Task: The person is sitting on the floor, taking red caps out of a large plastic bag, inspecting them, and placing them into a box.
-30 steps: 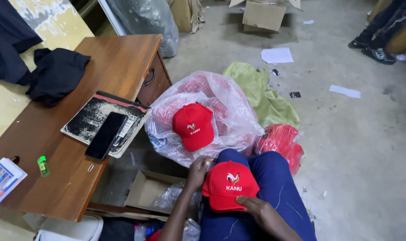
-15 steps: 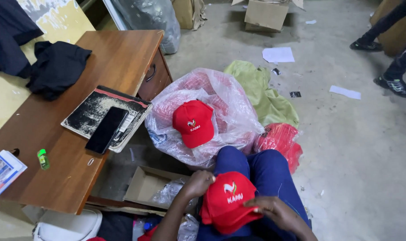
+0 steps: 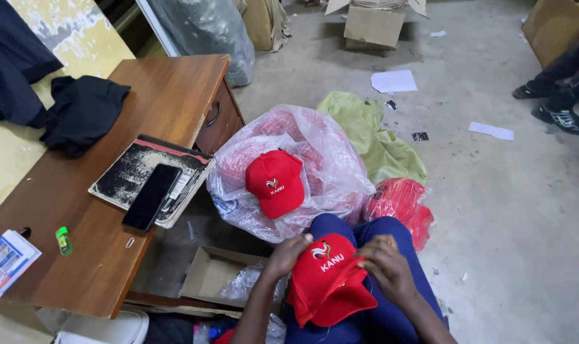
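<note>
Fingers (image 3: 366,255) gripping red cap (image 3: 327,286) | wooden desk (image 3: 175,95) left | littered concrete floor (image 3: 506,210)

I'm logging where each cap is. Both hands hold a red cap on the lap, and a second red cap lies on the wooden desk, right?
Not quite. In the head view both hands, left and right, do hold a red cap on the lap, but the second cap lies on the clear plastic bag on the floor, not on the desk.

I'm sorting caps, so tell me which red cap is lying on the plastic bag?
The red cap farther from the person, lying alone on the clear plastic bag. The other cap is held in both hands on the lap.
</note>
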